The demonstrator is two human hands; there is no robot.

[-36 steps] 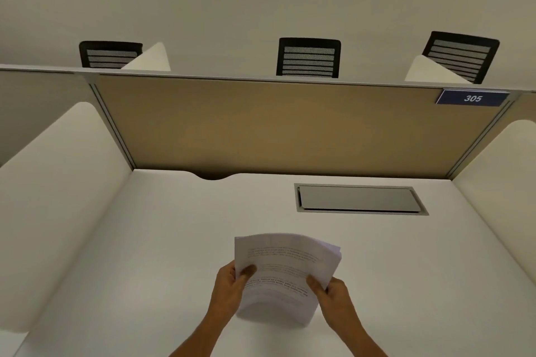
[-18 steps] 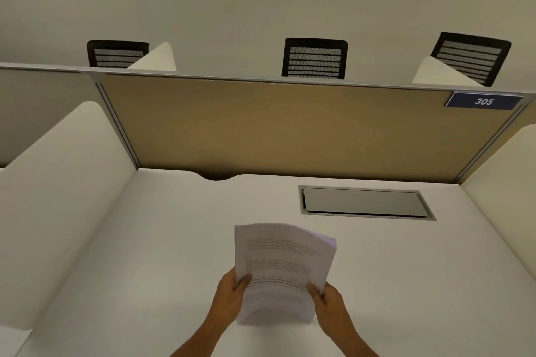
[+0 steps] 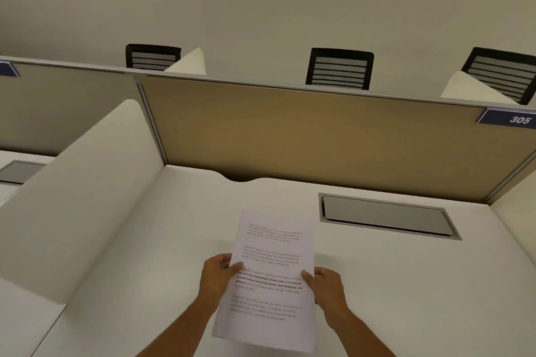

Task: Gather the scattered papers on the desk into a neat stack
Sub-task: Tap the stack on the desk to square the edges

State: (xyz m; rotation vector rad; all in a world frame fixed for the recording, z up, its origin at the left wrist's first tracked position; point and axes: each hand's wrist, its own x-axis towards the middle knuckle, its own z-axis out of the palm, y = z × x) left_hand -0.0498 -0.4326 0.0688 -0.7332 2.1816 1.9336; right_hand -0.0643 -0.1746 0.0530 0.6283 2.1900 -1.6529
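I am holding the papers [image 3: 272,278] in the lower centre of the frame, above the desk [image 3: 406,284], with both hands. My left hand [image 3: 217,272] is pinching the left edge, thumb on the printed face; my right hand [image 3: 326,284] is gripping the right edge the same way, thumb on top and fingers behind. The sheets are appearing as one aligned bundle, edges nearly flush, tilted slightly clockwise. No loose sheet is showing elsewhere on the desk, so I am judging the gathering step complete and the squaring and placing step in hand. The next move is calling for lowering the bundle flat onto the desk, clear of the metal hatch [image 3: 385,216] at centre right, while keeping both grips even so that no sheet is sliding out. Whether the lower edge is touching the desk cannot be determined.
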